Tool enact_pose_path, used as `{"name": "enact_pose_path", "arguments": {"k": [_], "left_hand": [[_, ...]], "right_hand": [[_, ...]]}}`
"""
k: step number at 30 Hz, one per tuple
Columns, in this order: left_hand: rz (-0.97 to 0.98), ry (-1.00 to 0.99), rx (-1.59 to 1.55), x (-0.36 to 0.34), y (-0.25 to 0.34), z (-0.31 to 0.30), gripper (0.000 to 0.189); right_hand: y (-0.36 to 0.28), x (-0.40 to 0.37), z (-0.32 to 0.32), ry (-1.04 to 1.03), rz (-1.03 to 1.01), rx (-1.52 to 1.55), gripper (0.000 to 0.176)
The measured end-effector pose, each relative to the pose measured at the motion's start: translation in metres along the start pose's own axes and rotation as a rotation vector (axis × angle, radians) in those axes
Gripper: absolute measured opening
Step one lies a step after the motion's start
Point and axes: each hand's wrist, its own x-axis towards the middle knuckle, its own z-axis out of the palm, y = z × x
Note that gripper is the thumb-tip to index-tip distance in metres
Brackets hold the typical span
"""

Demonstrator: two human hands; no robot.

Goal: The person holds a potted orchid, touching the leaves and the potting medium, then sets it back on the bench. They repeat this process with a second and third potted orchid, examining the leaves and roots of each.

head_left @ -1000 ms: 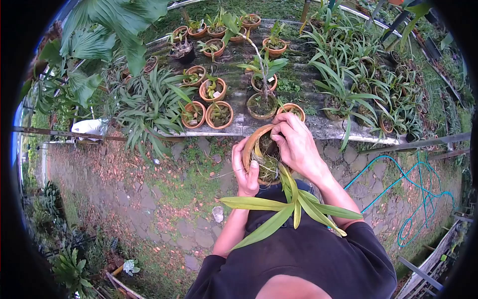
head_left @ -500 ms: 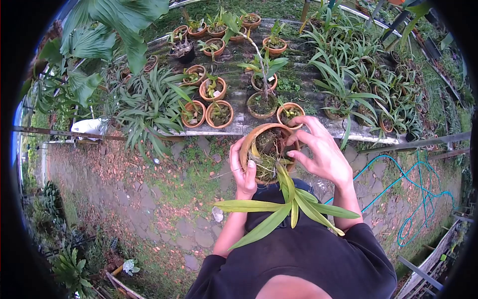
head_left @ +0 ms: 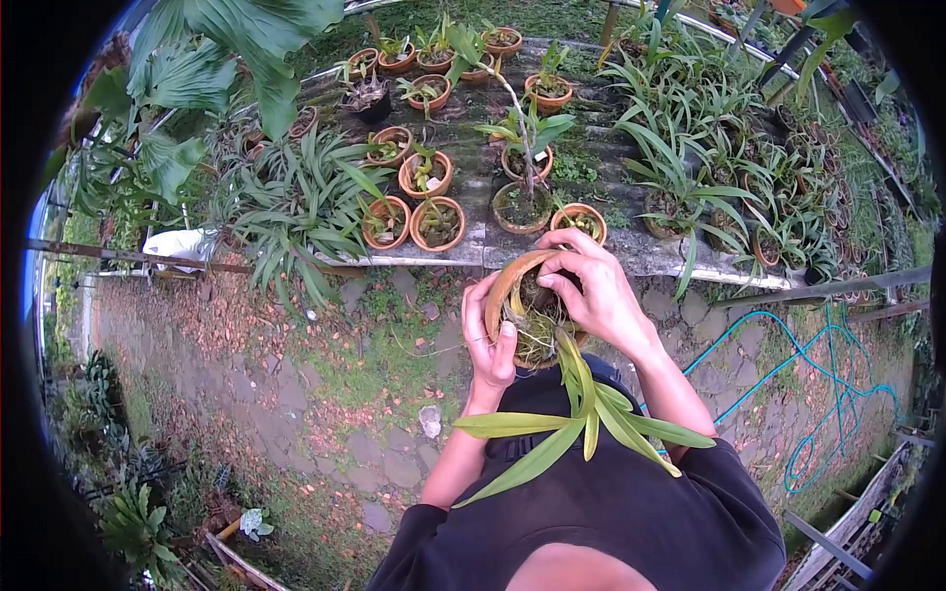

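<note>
A tilted terracotta pot [head_left: 500, 293] is held in front of my chest, its mouth facing up toward me. My left hand [head_left: 489, 340] is closed on the pot's left side, fingers outside and thumb over the rim. Inside sit pale tangled roots and moss [head_left: 535, 340] with darker material behind. The orchid plant's long green leaves [head_left: 581, 404] hang over the near rim toward my shirt. My right hand [head_left: 596, 295] reaches over the right side, thumb and forefinger pinched together inside the mouth. What they pinch is hidden.
Ahead stands a mossy corrugated bench [head_left: 468, 222] with several small potted orchids [head_left: 437, 225]. Dense strap-leaved plants grow left [head_left: 305, 187] and right [head_left: 680, 177]. A teal hose [head_left: 838, 379] loops on the stone ground at right. Large leaves [head_left: 256, 49] hang at upper left.
My right hand has moved left and inward over the pot, its spread fingers coming together into a pinch. The pot and leaves have shifted slightly right.
</note>
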Motion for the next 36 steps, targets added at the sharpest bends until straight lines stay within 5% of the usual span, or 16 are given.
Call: {"name": "enact_pose_path", "arguments": {"k": [11, 19, 36], "left_hand": [[-0.033, 0.092, -0.155, 0.001, 0.006, 0.011, 0.067], [-0.009, 0.088, -0.098, -0.001, -0.003, 0.005, 0.067], [-0.013, -0.032, -0.005, 0.000, 0.006, 0.007, 0.072]], "right_hand": [[0.000, -0.016, -0.025, 0.035, 0.055, 0.038, 0.006], [-0.014, -0.027, -0.058, -0.073, 0.028, -0.274, 0.017], [-0.010, -0.004, -0.004, 0.020, -0.181, -0.327, 0.018]]}}
